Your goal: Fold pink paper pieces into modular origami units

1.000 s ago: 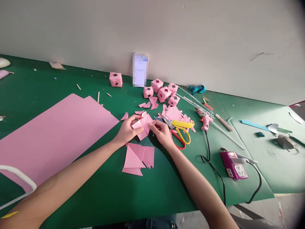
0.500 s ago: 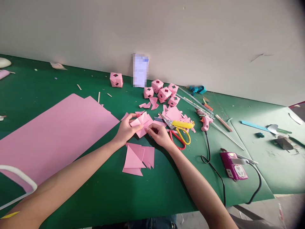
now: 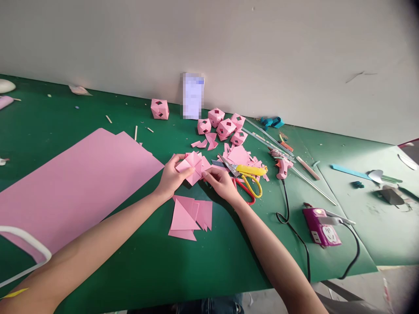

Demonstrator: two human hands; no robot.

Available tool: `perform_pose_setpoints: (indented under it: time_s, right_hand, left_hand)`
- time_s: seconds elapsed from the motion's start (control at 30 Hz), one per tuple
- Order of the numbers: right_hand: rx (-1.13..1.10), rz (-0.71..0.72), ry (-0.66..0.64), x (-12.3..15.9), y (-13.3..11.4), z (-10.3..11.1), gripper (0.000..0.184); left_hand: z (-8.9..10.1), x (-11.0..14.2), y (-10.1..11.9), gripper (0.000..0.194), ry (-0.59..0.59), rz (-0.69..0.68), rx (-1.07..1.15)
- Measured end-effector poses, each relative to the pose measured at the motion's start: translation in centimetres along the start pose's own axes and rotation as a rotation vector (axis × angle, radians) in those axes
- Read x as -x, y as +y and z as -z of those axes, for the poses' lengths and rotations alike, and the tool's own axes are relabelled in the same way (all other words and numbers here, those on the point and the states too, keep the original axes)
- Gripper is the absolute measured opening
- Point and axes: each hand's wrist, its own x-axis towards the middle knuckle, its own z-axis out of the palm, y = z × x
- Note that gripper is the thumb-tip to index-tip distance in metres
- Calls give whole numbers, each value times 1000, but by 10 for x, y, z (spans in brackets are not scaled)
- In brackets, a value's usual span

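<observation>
Between my hands is a piece of folded pink paper (image 3: 194,165) with crease lines across it. My left hand (image 3: 170,178) grips it from the left, thumb on top and fingers behind. My right hand (image 3: 220,182) pinches its right edge between thumb and forefinger. Just below lies a loose stack of pink paper pieces (image 3: 187,216), some triangular. Close to my right hand are scissors (image 3: 250,187) with one red and one yellow handle, a yellow cutter (image 3: 250,170) and a heap of pink paper scraps (image 3: 238,155).
Several pink folded paper shapes (image 3: 225,129) with openings sit near a propped phone (image 3: 192,96). A large pink sheet (image 3: 78,183) covers the left. To the right are a pink glue gun (image 3: 282,166), clear glue sticks (image 3: 314,186) and a purple power socket (image 3: 322,227) with cables.
The folded paper has turned in my hands, showing a different creased face. My right hand has shifted slightly right along its edge. Everything else stays in place.
</observation>
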Motion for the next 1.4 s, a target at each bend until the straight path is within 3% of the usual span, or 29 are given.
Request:
perform_pose_setpoints:
  time_s: [0.37,0.57,0.77,0.97,1.17,1.4]
  right_hand:
    - [16,-33,12,1,1,-1,45]
    - [16,-25,17,3,1,-2,44]
    - [35,-6,9,1,-1,-1,43]
    - [47,26,34,1,-1,-1,44]
    - [-94,-8,144,2,-2,-3,36]
    - [-137,-41,131,2,-6,-3,39]
  left_hand:
    - [1,1,2,48,-56,13,-13]
    - [1,2,3,48,-108,-109,-90]
    - [4,2,-2,50,-86,-67,-112]
    - [4,2,0,51,-172,-72,-119]
    - [2,2,2,59,-270,51,-17]
    - [2,2,0,57,-274,-10,-21]
